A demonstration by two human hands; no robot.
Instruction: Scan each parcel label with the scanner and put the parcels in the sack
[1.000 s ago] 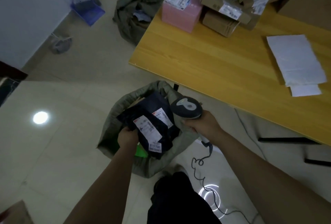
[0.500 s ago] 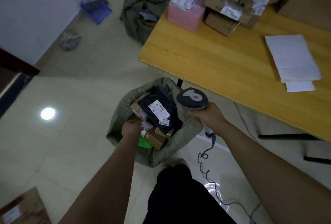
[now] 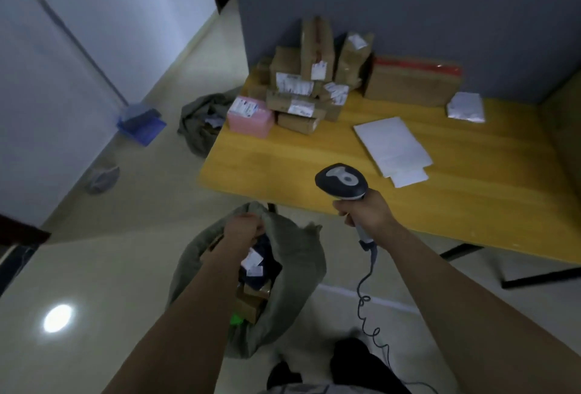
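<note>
Several bagged parcels (image 3: 255, 294) lie in the sack (image 3: 297, 267) on the floor, the left hand (image 3: 243, 230) gripping its rim, the right hand (image 3: 366, 211) gripping the scanner (image 3: 342, 181), while a pile of boxes (image 3: 297, 93) at the table (image 3: 440, 205)'s far left corner seemingly awaits scanning.

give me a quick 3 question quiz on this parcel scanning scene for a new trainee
1. True or false: the scanner lies on the table.
2. What does the left hand grip? A) the rim of the sack B) a roll of tape C) a pen
3. Fill in: the parcel at the near left of the stack on the table is coloured ____.
Key: 1 false, the right hand holds it up over the table edge; 2 A; 3 pink.
</note>
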